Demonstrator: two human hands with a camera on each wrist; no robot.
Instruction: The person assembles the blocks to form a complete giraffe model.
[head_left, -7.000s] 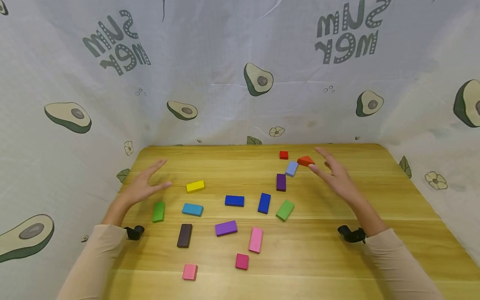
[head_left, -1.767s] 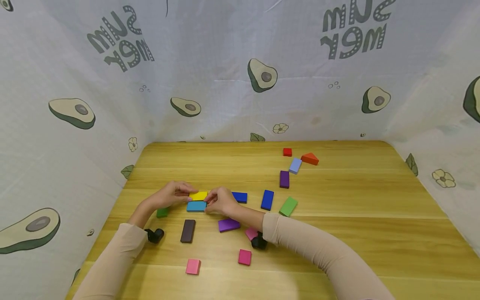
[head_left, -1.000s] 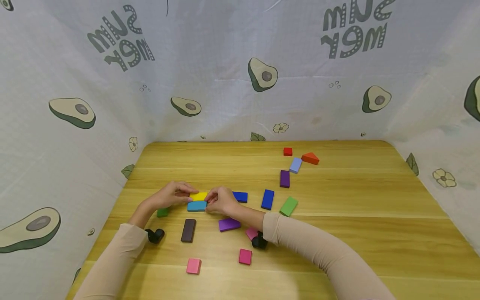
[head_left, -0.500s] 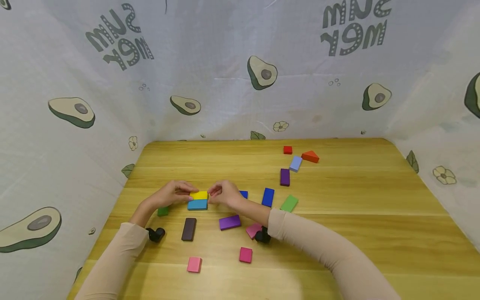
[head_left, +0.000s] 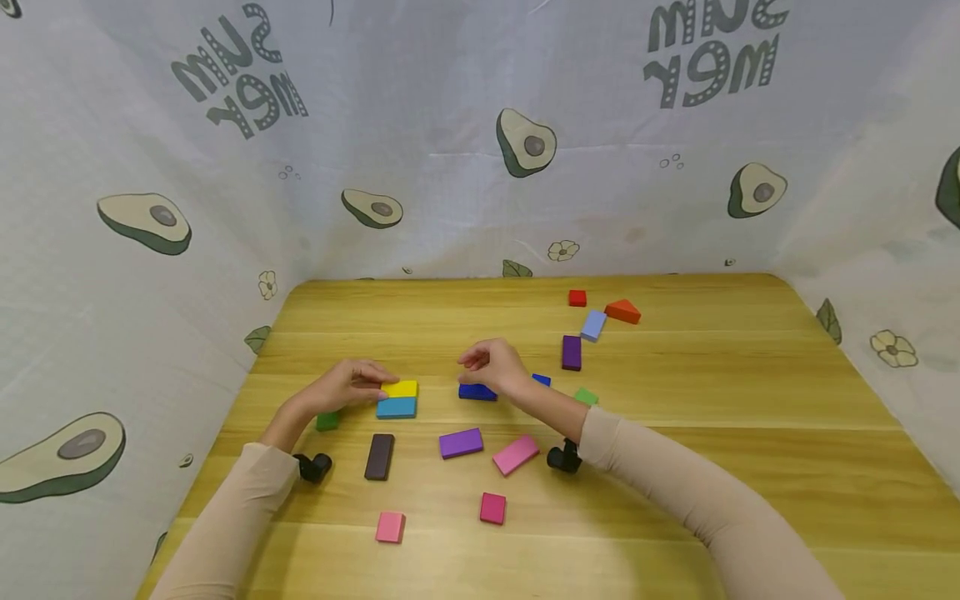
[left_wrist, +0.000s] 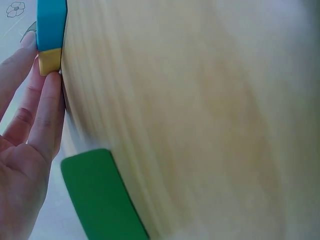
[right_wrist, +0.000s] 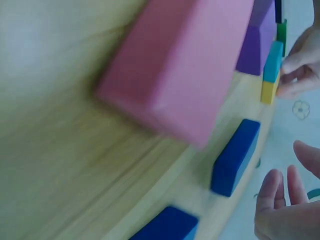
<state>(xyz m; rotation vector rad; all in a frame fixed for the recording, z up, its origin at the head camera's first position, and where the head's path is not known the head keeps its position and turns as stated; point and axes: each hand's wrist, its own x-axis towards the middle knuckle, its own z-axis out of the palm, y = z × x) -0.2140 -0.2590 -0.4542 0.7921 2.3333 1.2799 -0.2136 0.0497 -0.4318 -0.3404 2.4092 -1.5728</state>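
Observation:
My left hand (head_left: 348, 387) pinches the left end of a yellow block (head_left: 402, 388), with the thumb near its seam with a light blue block (head_left: 396, 408). These two rectangular blocks lie flush, long sides together; the left wrist view shows fingertips against the yellow end (left_wrist: 50, 61). My right hand (head_left: 497, 367) hovers over a dark blue block (head_left: 477, 393), fingers loosely bent and holding nothing. That block appears apart from the hand in the right wrist view. The right forearm partly covers a second dark blue block (head_left: 542, 380) and a light green block (head_left: 587, 397).
A green block (head_left: 327, 421) lies beside the left wrist. Nearer me are dark brown (head_left: 379, 457), purple (head_left: 461, 443), pink (head_left: 516, 455), magenta (head_left: 492, 508) and coral pink (head_left: 390, 527) blocks. Dark purple, pale blue, red and orange-red triangular blocks (head_left: 622, 312) lie at the back right.
The yellow and light blue blocks, formerly apart, lie together. My right hand has released their right ends and moved right. The pink block has turned; the left hand stays put.

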